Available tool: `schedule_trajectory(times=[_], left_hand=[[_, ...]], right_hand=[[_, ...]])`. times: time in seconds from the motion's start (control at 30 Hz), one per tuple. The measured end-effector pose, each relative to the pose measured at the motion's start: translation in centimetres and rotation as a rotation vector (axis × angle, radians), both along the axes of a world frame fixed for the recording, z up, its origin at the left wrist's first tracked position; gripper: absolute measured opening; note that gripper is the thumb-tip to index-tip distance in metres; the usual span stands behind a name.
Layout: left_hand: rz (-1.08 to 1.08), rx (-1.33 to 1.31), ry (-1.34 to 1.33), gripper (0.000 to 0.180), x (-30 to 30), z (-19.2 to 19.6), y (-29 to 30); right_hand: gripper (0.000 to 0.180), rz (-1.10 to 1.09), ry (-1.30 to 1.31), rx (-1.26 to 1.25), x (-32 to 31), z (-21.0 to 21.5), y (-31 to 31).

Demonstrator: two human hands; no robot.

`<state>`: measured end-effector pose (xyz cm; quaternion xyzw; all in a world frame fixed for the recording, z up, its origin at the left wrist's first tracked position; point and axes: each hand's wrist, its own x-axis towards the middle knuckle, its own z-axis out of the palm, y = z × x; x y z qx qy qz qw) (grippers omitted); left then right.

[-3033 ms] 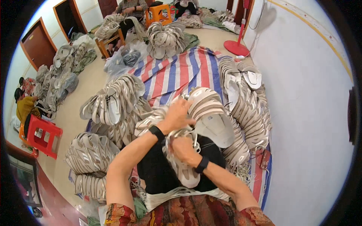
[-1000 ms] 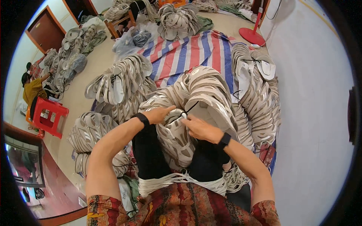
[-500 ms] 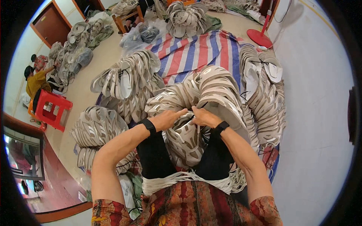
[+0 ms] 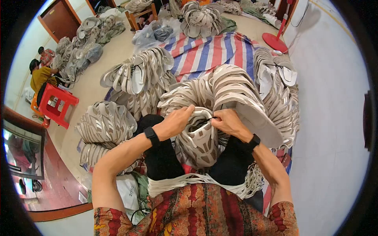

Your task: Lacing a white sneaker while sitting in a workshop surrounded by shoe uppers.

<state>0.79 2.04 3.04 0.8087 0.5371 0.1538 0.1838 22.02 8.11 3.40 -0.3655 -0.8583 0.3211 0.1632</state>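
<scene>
A bundle of beige and white shoe uppers (image 4: 199, 143) stands between my knees, its opening facing up. My right hand (image 4: 230, 124) is closed in a pinch on a black cord (image 4: 208, 120) that crosses this opening. On the left side of the same opening, my left hand (image 4: 177, 121) is closed with thumb and fingertips together; what it holds is hidden. Nested uppers (image 4: 189, 92) arch away just beyond my hands. Another curved stack (image 4: 232, 84) leans beside my right hand, a pale sole-shaped face (image 4: 260, 126) turned toward me.
White laces (image 4: 193, 183) lie across my lap. Tied stacks of uppers stand at the left (image 4: 104, 122) and right (image 4: 277, 104). Beyond is a striped tarp (image 4: 212, 51). A red stool (image 4: 59, 104) and two people (image 4: 41, 78) are far left; a red stand base (image 4: 275, 42) sits by the right wall.
My hands have moved apart, the right one outward with the black cord stretched from it. The bundle's opening shows more fully. The whole view has shifted slightly.
</scene>
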Motion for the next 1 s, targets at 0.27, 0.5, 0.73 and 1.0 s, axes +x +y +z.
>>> schedule_trajectory(times=[0.27,0.5,0.73,1.0], left_hand=[[-0.005,0.148,-0.294,0.043,1.5,9.2,-2.9],[-0.008,-0.197,-0.399,0.041,1.9,5.3,3.4],[-0.09,-0.355,-0.268,0.05,3.6,-2.0,12.6],[-0.1,-0.396,-0.308,0.045,2.3,-2.3,11.4]], right_hand=[[0.028,-0.016,0.127,0.069,3.8,9.3,-3.1],[0.026,0.015,0.165,-0.028,5.1,5.8,0.8],[0.042,-0.316,0.175,-0.309,7.6,-1.8,7.1],[0.037,0.011,0.132,-0.414,8.4,-2.7,5.9]])
